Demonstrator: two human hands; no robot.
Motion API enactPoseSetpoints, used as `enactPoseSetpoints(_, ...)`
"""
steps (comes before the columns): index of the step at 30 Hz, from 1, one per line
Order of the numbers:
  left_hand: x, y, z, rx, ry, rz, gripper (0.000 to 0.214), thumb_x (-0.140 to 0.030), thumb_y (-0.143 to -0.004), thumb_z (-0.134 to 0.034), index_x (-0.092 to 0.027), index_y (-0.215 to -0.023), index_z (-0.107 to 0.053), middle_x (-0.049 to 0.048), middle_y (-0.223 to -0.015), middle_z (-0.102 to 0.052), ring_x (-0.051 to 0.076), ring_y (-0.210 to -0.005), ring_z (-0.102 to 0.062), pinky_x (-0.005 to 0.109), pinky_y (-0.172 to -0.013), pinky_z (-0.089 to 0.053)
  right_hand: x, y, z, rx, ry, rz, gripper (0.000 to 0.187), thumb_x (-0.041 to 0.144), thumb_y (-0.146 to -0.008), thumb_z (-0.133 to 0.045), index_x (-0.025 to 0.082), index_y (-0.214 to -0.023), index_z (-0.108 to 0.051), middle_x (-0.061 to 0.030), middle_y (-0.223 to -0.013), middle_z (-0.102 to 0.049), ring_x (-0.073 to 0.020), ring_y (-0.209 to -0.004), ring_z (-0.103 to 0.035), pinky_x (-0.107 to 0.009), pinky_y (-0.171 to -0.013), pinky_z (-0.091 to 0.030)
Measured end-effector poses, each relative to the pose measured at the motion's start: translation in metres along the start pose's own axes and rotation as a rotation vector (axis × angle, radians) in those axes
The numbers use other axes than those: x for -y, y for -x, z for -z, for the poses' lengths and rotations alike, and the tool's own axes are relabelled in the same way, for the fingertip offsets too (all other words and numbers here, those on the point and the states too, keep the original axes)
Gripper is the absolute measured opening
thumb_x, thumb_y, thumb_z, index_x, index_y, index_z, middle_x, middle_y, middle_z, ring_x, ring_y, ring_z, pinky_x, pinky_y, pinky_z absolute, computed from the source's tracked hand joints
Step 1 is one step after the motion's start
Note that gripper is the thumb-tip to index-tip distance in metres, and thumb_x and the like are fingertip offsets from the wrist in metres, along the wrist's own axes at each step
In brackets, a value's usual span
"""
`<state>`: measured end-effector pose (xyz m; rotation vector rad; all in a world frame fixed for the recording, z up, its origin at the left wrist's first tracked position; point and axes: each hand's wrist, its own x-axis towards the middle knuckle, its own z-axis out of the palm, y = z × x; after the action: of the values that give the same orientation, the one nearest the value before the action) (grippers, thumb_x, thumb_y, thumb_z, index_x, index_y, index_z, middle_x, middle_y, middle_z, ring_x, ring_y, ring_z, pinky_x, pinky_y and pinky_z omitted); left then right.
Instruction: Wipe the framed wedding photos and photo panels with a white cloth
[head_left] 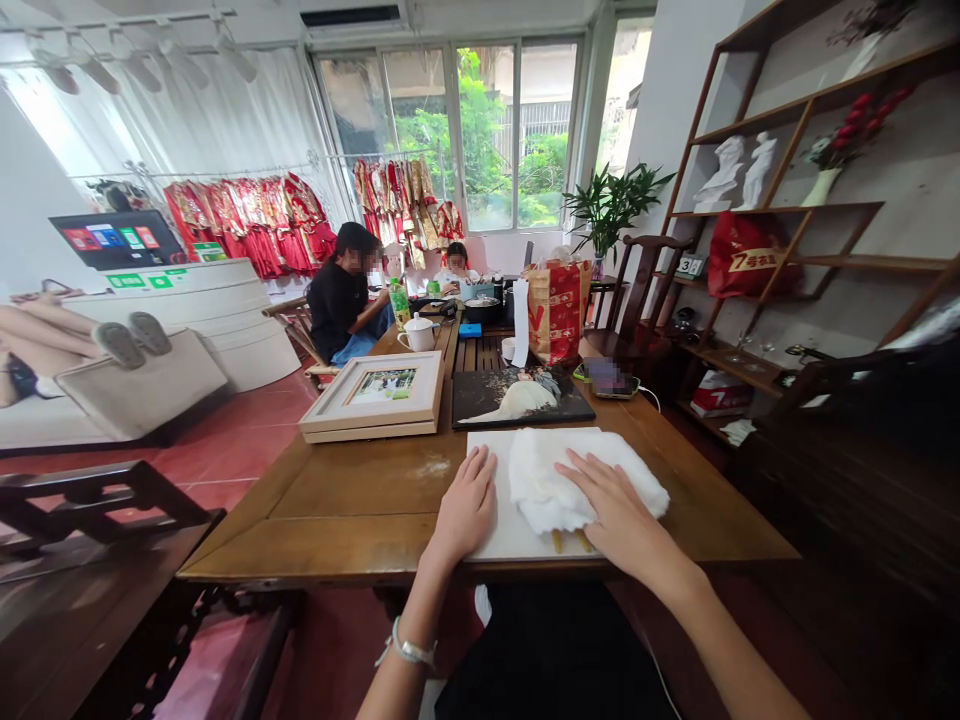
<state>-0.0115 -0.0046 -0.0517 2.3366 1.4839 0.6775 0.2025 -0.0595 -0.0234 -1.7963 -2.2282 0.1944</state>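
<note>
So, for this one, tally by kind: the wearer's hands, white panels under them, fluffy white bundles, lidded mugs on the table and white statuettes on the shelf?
Hands: 2 (left hand, right hand)
White panel: 1
Fluffy white bundle: 1
Lidded mug: 1
White statuettes: 2
Total: 7

The brown wooden desk [360, 505] stood on a floor [217, 465] of red tiles. Far beyond the desk, a wide window [486, 140] gave bright daylight, and green leaves were visible through its panes. Beyond the desk toward the left, white curtains [195, 110] hung, as well as many red clothes [247, 225]. To the left of the desk there were a pale sofa [150, 390] and a dark wooden chair [97, 600]. To the right of the desk, an open wooden shelf [855, 262] stood against a white wall [682, 85].
</note>
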Motion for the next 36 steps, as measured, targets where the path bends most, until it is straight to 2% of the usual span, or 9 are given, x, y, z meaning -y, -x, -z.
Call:
enactPoseSetpoints(4, 0.002, 0.000, -0.001, -0.006, 0.002, -0.011, 0.046, -0.019, -0.088, -0.029, -0.012, -0.132, -0.041, 0.0098, -0.144, -0.032, 0.020, -0.136, -0.021, 0.039, -0.111, -0.024, 0.016, -0.041, -0.001, 0.049, 0.071, 0.081, 0.088, -0.005, -0.057, -0.035, 0.028, -0.138, -0.032, 0.0008, -0.149, -0.021, -0.0293, -0.137, -0.013, -0.069, -0.100, -0.013)
enactPoseSetpoints(7, 0.006, 0.000, -0.003, -0.013, 0.003, -0.032, 0.046, -0.018, -0.088, -0.029, -0.013, -0.132, -0.041, 0.0098, -0.144, -0.032, 0.020, -0.136, -0.022, 0.040, -0.110, -0.024, 0.032, -0.044, -0.006, 0.065, 0.099, 0.221, 0.081, -0.003, -0.057, -0.036, 0.023, -0.134, -0.040, -0.0028, -0.146, -0.031, -0.0246, -0.137, -0.013, -0.069, -0.101, -0.001)
enactPoseSetpoints(13, 0.008, 0.000, -0.004, -0.027, 0.056, -0.070, 0.045, -0.019, -0.087, -0.033, -0.016, -0.132, -0.042, 0.0078, -0.144, -0.032, 0.019, -0.136, -0.022, 0.038, -0.110, -0.027, 0.052, 0.013, -0.002, 0.121, 0.030, 0.348, 0.084, -0.002, -0.054, -0.036, 0.024, -0.133, -0.040, 0.0000, -0.144, -0.034, -0.0202, -0.137, -0.014, -0.059, -0.106, 0.005)
enactPoseSetpoints(16, 0.005, 0.000, -0.003, -0.019, 0.037, -0.024, 0.046, -0.019, -0.088, -0.030, -0.012, -0.132, -0.042, 0.0098, -0.144, -0.033, 0.020, -0.136, -0.022, 0.038, -0.110, -0.025, 0.047, 0.041, 0.011, 0.201, -0.009, 0.357, 0.091, -0.002, -0.048, -0.035, 0.028, -0.134, -0.038, 0.0045, -0.145, -0.033, -0.0189, -0.137, -0.014, -0.056, -0.109, 0.002)
enactPoseSetpoints(19, 0.003, 0.000, -0.003, -0.018, 0.022, -0.008, 0.046, -0.018, -0.088, -0.030, -0.011, -0.131, -0.042, 0.0098, -0.144, -0.033, 0.019, -0.136, -0.022, 0.038, -0.111, -0.024, 0.033, 0.047, 0.020, 0.238, -0.043, 0.304, 0.096, -0.002, -0.045, -0.034, 0.034, -0.134, -0.037, 0.0087, -0.144, -0.033, -0.0182, -0.137, -0.014, -0.057, -0.109, -0.002)
enactPoseSetpoints(22, 0.004, 0.000, -0.005, -0.022, 0.021, -0.007, 0.045, -0.018, -0.088, -0.030, -0.012, -0.131, -0.042, 0.0094, -0.144, -0.033, 0.019, -0.136, -0.022, 0.038, -0.110, -0.024, 0.019, 0.025, 0.021, 0.222, -0.050, 0.199, 0.094, -0.002, -0.047, -0.033, 0.035, -0.134, -0.038, 0.0075, -0.144, -0.033, -0.0204, -0.137, -0.014, -0.060, -0.106, -0.005)
enactPoseSetpoints(27, 0.006, 0.000, -0.005, -0.028, 0.016, -0.028, 0.041, -0.019, -0.089, -0.032, -0.013, -0.126, -0.046, 0.0096, -0.143, -0.034, 0.020, -0.136, -0.022, 0.039, -0.110, -0.025, 0.018, -0.042, 0.009, 0.166, -0.061, 0.038, 0.081, 0.000, -0.058, -0.038, 0.030, -0.133, -0.041, -0.0042, -0.150, -0.019, -0.0274, -0.138, -0.008, -0.061, -0.104, -0.008)
enactPoseSetpoints(31, 0.004, 0.001, -0.003, -0.055, 0.022, -0.065, 0.034, -0.016, -0.089, -0.032, -0.019, -0.115, -0.053, 0.0056, -0.139, -0.040, 0.018, -0.135, -0.023, 0.038, -0.108, -0.029, 0.031, -0.072, 0.001, 0.178, -0.068, 0.103, 0.072, 0.004, -0.062, -0.041, 0.028, -0.130, -0.045, -0.0075, -0.147, -0.027, -0.0288, -0.137, -0.011, -0.061, -0.103, -0.005)
enactPoseSetpoints(36, 0.004, 0.001, -0.003, -0.036, 0.027, -0.053, 0.037, -0.018, -0.090, -0.031, -0.017, -0.122, -0.050, 0.0074, -0.139, -0.041, 0.019, -0.136, -0.022, 0.038, -0.109, -0.028, 0.021, -0.076, 0.002, 0.145, -0.129, 0.147, 0.069, 0.004, -0.063, -0.038, 0.024, -0.129, -0.046, -0.0066, -0.142, -0.037, -0.0257, -0.134, -0.022, -0.057, -0.105, -0.009)
